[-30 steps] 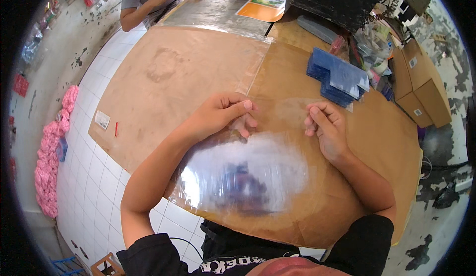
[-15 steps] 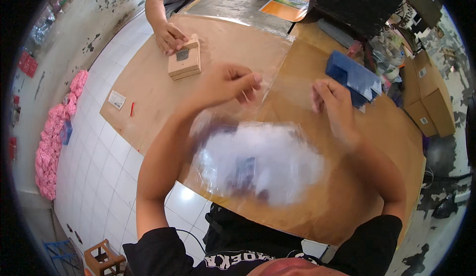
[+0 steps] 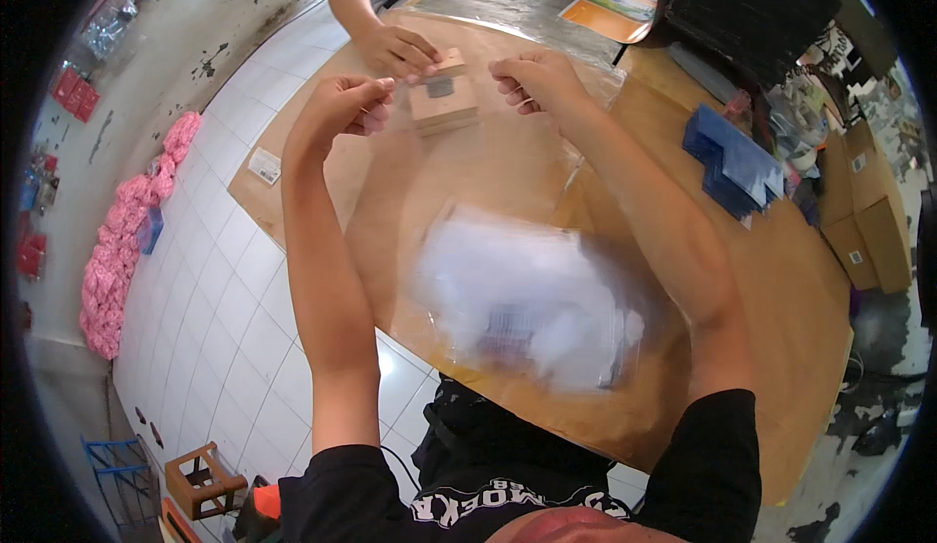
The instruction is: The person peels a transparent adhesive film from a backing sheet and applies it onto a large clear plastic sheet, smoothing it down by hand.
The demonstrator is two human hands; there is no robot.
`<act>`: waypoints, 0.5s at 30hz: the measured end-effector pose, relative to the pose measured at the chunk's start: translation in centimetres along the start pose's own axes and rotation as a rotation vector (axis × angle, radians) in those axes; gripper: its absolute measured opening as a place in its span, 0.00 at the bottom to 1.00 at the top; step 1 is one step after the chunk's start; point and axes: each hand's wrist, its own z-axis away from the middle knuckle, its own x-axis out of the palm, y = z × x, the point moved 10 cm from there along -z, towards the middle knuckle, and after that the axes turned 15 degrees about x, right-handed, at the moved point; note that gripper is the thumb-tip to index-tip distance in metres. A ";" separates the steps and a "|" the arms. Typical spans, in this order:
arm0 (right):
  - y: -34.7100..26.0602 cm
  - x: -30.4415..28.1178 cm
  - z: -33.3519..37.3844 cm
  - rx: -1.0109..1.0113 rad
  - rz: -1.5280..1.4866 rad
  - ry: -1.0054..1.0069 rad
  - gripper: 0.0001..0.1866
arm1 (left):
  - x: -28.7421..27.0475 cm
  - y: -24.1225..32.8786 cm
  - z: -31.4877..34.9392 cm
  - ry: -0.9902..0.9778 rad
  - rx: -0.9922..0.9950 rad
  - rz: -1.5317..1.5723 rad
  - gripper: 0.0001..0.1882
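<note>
In the head view, both bare hands are raised over the far part of the desk point(image 3: 752, 348), which is covered with brown sheeting. The left hand point(image 3: 340, 112) is curled, with thumb and forefinger pinched together, and the right hand point(image 3: 547, 80) is closed in a like pinch opposite. Between them a thin clear film point(image 3: 468, 158) is faintly seen, apparently gripped at its edges by both; its outline cannot be made out. Behind the film a wooden block point(image 3: 444, 112) with a grey patch is touched by a co-worker's hand point(image 3: 398, 52). Nearer the body, between the forearms, a blurred pile of clear plastic sheets point(image 3: 517, 299) is spread near the desk's front edge. To the right, a stack of blue pieces point(image 3: 732, 158) is set on the desk, with cardboard boxes point(image 3: 869, 216) seen beyond it. At the left edge of the desk a white label point(image 3: 264, 165) is seen, and along the wall a pink bundle point(image 3: 127, 241) is stretched out beside the tiled floor point(image 3: 220, 289).
</note>
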 end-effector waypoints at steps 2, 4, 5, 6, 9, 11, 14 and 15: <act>0.6 0.0 -0.9 0.057 0.027 -0.011 0.11 | -0.3 -1.2 -0.1 -0.035 -0.064 -0.039 0.17; 1.3 0.2 -1.0 0.109 0.052 -0.014 0.10 | 0.1 -2.1 0.3 -0.044 -0.121 -0.137 0.16; 1.6 0.1 -1.1 0.127 0.059 -0.009 0.10 | 0.6 -2.3 0.5 -0.084 -0.133 -0.138 0.16; 1.7 -0.3 -0.9 0.146 0.066 0.000 0.10 | 1.1 -2.2 0.7 -0.128 -0.143 -0.137 0.16; 1.6 -0.6 -0.5 0.139 0.174 -0.069 0.10 | 2.6 -2.1 1.0 -0.247 -0.153 -0.110 0.16; 1.4 -0.9 -0.3 0.168 0.237 -0.114 0.10 | 3.4 -1.9 1.1 -0.303 -0.153 -0.103 0.16; 1.4 -1.5 -0.3 0.176 0.326 -0.162 0.10 | 4.5 -2.1 0.9 -0.340 -0.152 -0.101 0.16; 1.5 -1.5 -0.3 0.171 0.352 -0.175 0.11 | 4.7 -2.3 0.7 -0.346 -0.155 -0.095 0.16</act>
